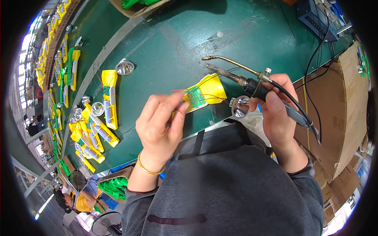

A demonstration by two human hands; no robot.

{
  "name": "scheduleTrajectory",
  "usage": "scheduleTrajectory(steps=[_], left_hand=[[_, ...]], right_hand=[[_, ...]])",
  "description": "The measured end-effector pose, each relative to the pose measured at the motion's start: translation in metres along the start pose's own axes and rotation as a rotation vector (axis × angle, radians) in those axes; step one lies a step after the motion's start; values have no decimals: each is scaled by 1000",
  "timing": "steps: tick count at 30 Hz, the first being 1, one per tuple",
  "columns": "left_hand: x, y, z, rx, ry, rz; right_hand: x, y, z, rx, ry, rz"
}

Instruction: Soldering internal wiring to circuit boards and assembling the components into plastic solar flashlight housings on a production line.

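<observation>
My left hand (159, 124) pinches the near end of a yellow plastic torch shell (210, 89) that carries a small green circuit board (194, 96) with thin red wires. My right hand (277, 108) grips a soldering iron (236, 78) by its dark handle, the iron's tip pointing left above the shell and a thin brass tube running along it. A shiny silver reflector cup (240, 107) lies just below the shell, beside my right hand's fingers. The iron's black cable (305, 116) trails down past my right wrist.
The green workbench (173, 43) holds several yellow torch halves (110, 98) and silver reflectors (125, 67) to the left. A cardboard box (136, 7) stands at the far edge, a blue device (317, 17) at the top right, brown cartons (338, 102) on the right. Another person (75, 198) sits at the lower left.
</observation>
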State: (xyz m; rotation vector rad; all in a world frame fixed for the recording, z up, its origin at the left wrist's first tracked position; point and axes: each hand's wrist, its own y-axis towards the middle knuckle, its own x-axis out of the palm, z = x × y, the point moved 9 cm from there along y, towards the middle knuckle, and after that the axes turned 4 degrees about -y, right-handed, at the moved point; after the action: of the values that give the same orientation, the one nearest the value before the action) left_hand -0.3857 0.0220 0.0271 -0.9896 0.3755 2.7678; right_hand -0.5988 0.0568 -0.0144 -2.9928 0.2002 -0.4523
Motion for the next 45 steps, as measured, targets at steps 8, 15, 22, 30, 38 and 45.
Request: scheduleTrajectory(steps=[8,15,22,30,38,45], left_hand=[[2,-4,-3,130,2,27],[12,-3,-12,52,-107,-68],[10,1,-14,-110,-75,-81],[12,3,-9,-69,53,-40],[13,3,-9,-45,51,-11],[14,4,-8,-18,79,4]], right_hand=[[1,-5,4,16,-7,26],[6,-8,6,8,-35,-20],[-4,-16,5,50,-221,19],[5,-22,-6,6,-549,-67],[9,-19,-9,-13,-556,-77],[9,-17,-8,0,-551,-61]])
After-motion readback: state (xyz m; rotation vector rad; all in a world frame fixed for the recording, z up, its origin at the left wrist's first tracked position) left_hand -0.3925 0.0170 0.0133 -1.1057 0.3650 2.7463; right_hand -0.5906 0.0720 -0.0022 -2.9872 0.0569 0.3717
